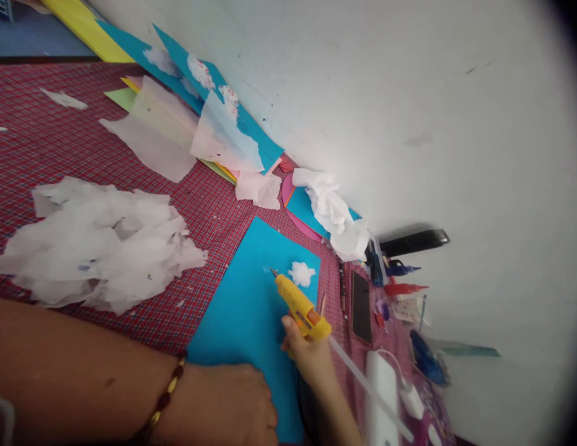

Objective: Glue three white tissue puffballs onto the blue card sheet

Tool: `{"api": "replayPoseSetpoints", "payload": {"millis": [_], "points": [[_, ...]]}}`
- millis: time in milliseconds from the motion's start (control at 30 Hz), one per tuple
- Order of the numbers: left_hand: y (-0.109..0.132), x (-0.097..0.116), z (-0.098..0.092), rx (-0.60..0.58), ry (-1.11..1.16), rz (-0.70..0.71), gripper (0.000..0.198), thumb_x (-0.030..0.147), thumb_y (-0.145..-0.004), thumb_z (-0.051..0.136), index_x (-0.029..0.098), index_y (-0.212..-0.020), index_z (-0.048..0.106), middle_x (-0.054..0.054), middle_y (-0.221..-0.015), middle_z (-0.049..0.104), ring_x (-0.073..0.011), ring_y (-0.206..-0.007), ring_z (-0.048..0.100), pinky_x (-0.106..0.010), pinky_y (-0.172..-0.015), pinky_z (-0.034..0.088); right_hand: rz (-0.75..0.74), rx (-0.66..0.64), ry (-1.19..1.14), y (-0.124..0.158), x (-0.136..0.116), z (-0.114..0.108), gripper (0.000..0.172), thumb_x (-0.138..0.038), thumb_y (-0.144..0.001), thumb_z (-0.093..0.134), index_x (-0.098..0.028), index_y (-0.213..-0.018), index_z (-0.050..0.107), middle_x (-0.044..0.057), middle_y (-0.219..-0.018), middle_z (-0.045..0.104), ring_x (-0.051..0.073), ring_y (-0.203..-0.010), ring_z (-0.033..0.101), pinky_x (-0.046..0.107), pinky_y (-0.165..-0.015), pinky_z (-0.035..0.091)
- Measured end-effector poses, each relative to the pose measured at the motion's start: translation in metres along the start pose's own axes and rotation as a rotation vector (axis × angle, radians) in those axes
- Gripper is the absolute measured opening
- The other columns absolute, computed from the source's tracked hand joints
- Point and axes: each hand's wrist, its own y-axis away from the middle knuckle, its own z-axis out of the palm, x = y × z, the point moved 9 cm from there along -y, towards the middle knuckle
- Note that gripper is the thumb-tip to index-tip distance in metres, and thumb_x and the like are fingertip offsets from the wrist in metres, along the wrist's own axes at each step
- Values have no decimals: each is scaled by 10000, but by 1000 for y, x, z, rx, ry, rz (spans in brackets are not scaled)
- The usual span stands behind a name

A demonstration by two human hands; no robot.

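My right hand (pixel 309 359) is closed round a yellow hot glue gun (pixel 297 300). A clear glue stick (pixel 369 387) sticks out of its back end. The nozzle points at a blue sheet of card (pixel 237 303), beside a small clear smear on it. A white crumpled paper tuft (pixel 301 274) sits near the card's upper right corner, right of the nozzle. My left hand (pixel 220 402), with a beaded bracelet at the wrist, rests on the card's lower part. Its fingers are curled under, and whatever they hold, if anything, is hidden.
A heap of white tissue pieces (pixel 106 244) lies left on the checked cloth (pixel 186 198). Blue cards with tufts (pixel 251 127) lean against the wall (pixel 409 124). To the right are a phone (pixel 361 306), a white power strip (pixel 381 396) and a red glue tube (pixel 404 289).
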Motion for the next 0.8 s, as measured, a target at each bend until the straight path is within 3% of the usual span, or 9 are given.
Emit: {"api": "replayPoseSetpoints", "payload": {"millis": [167,267,400,500,600,667,800], "points": [[0,0,-3,32,4,6,196,235,-682,734,196,-614,554,24,-572,624,-141,-457,530,-314,-361,299,-37,-75,-56,0,-12,6,412,-568,-758,652,-178,-875,592,-9,-632,579,89,-438,483,208,-394,426],[1,0,-4,67,2,5,196,238,-671,743,195,-615,561,22,-559,621,-141,-444,515,-317,-355,293,-58,-127,-90,-1,-16,10,418,-558,-765,650,-188,-954,609,-30,-594,552,87,-431,464,198,-387,415],[2,-1,-7,129,103,0,160,218,-719,712,190,-615,594,3,-544,611,-152,-448,517,-321,-383,348,-47,-95,-66,-1,-10,7,406,-577,-779,626,-177,-849,612,-51,-502,495,80,-396,435,193,-380,398],[3,-6,-19,234,293,-61,114,242,-865,600,187,-792,668,-26,-729,671,-143,-613,605,-276,-560,491,-2,-62,-30,0,0,3,441,-604,-764,628,-165,-793,608,-40,-479,510,91,-394,460,205,-389,406],[4,-9,-28,286,362,-103,222,316,-940,536,181,-1093,624,-73,-1088,643,-169,-899,630,-347,-797,544,45,-17,-12,2,10,-2,471,-628,-723,656,-160,-747,609,-15,-487,549,104,-400,487,219,-394,410],[4,-11,-31,305,381,-125,304,336,-936,550,172,-1191,572,-100,-1207,588,-205,-1005,608,-410,-856,538,59,-3,-8,2,12,-4,471,-627,-708,673,-161,-722,607,-4,-488,565,110,-408,498,221,-396,408],[6,-13,-31,331,386,-154,302,332,-937,548,184,-1199,572,-102,-1231,578,-210,-1027,602,-414,-873,533,27,-41,-39,1,2,0,433,-593,-742,667,-162,-768,627,-7,-501,572,104,-418,500,204,-391,396]]}}
